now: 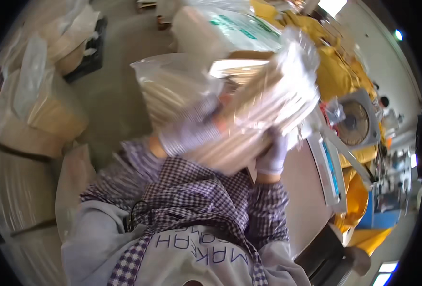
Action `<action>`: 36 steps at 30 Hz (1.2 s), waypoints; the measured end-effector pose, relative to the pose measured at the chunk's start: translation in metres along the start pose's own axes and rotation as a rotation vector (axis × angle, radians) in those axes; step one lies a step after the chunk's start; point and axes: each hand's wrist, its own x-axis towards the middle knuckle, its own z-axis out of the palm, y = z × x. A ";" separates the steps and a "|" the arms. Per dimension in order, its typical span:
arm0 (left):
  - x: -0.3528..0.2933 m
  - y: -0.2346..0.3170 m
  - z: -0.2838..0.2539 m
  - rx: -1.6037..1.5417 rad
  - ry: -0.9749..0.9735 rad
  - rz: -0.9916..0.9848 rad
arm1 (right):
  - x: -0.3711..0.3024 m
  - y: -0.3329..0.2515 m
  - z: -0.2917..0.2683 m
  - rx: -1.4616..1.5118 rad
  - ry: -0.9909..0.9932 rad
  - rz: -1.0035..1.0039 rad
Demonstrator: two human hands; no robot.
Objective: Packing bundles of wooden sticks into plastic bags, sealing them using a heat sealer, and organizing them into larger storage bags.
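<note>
A clear plastic bag (292, 90) packed with long, thin, pale sticks (234, 150) that look wooden is held slanting in front of my body, blurred by motion. My left hand (192, 126), in a pale striped glove with bare fingertips, grips its left side. Lower on its right side, my right hand (274, 153) in a similar glove is closed round the bundle; some of its fingers are hidden behind the sticks. Just beyond my left hand lies another clear bag (165, 78) of similar pale sticks. More sticks (242, 71) show behind the held bag.
To my right is a pale tabletop (301, 190) bearing a white device with a blue strip (329, 164) and a lever arm. A grey fan (356, 119) stands past it. Yellow sacks (335, 71) line the far right. Large plastic-wrapped bundles (25, 186) are stacked at left.
</note>
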 end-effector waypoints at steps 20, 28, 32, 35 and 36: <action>0.030 -0.226 -0.199 -0.027 0.463 -1.176 | 0.225 0.135 0.229 -0.678 -0.884 0.220; 0.030 -0.216 -0.118 0.309 0.170 -0.950 | 0.186 0.188 0.190 -1.585 -1.539 0.365; 0.036 -0.215 -0.112 0.263 0.016 -1.031 | 0.196 0.227 0.170 -1.577 -1.541 0.617; 0.031 -0.210 -0.128 0.233 -0.142 -1.174 | 0.189 0.179 0.137 -1.197 -1.154 0.126; 0.027 -0.207 -0.131 0.279 -0.151 -1.173 | 0.185 0.151 0.127 -1.272 -1.002 0.083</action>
